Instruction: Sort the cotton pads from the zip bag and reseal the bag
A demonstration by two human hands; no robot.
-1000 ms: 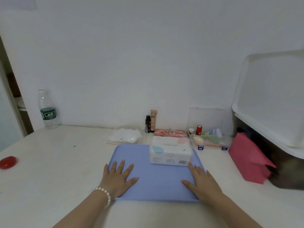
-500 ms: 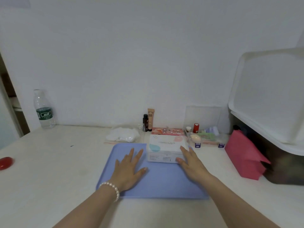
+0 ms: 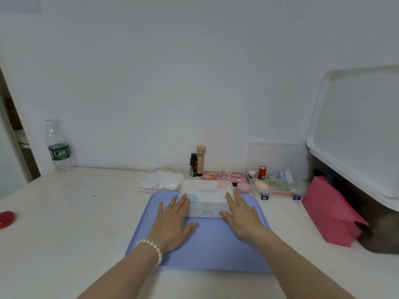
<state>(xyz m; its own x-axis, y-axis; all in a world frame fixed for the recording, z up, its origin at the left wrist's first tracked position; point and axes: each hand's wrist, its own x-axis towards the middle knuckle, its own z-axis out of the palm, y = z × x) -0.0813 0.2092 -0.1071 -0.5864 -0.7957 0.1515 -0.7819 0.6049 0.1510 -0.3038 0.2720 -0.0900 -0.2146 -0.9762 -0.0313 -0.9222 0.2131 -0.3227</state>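
Note:
A clear zip bag (image 3: 163, 180) full of white cotton pads lies on the table behind the blue tray's (image 3: 211, 247) far left corner. A white box (image 3: 207, 195) marked "COSMETIC PUFF" sits at the tray's far edge. My left hand (image 3: 172, 221) lies flat on the tray, its straight fingers reaching the box's left side. On the other side, my right hand (image 3: 241, 214) is spread with straight fingers against the box's right side and its thumb by the front corner. Neither hand touches the zip bag.
A water bottle (image 3: 58, 147) stands far left, a red object (image 3: 6, 219) at the left edge. Cosmetic tubes (image 3: 199, 162), a palette (image 3: 223, 175), a pink jar (image 3: 244, 187) and a clear organiser (image 3: 274, 184) line the wall. A pink pouch (image 3: 330, 212) and a lidded storage bin (image 3: 356, 137) stand right.
Both hands slid forward over the tray from its near half to the white box, and now lie against its two sides. The view has tilted slightly.

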